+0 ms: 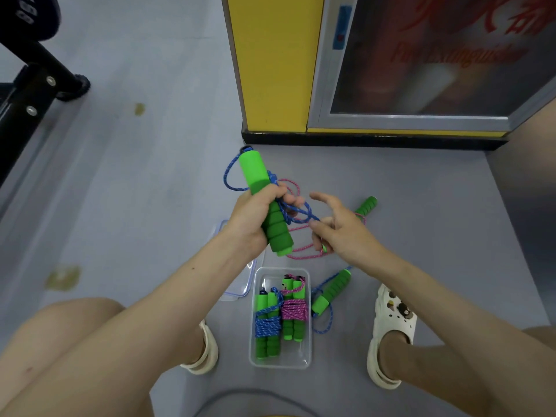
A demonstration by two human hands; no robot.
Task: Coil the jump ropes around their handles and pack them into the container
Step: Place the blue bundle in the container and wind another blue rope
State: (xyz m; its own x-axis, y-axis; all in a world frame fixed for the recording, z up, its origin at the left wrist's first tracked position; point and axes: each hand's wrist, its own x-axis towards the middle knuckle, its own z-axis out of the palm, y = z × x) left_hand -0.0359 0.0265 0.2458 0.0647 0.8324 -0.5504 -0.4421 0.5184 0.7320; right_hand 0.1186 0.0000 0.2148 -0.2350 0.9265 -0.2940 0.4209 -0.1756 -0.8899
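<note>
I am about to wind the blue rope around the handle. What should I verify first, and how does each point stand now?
1. Left hand grips the green handle: ok.
2. Right hand holds the blue rope: cannot tell; its fingers are spread.
3. Blue rope clear of the loose pink rope: cannot tell; they cross in this view.
4. Second handle picked up: not ok; it lies on the floor beside the container.
5. Container open: ok; the lid lies beside it.
</note>
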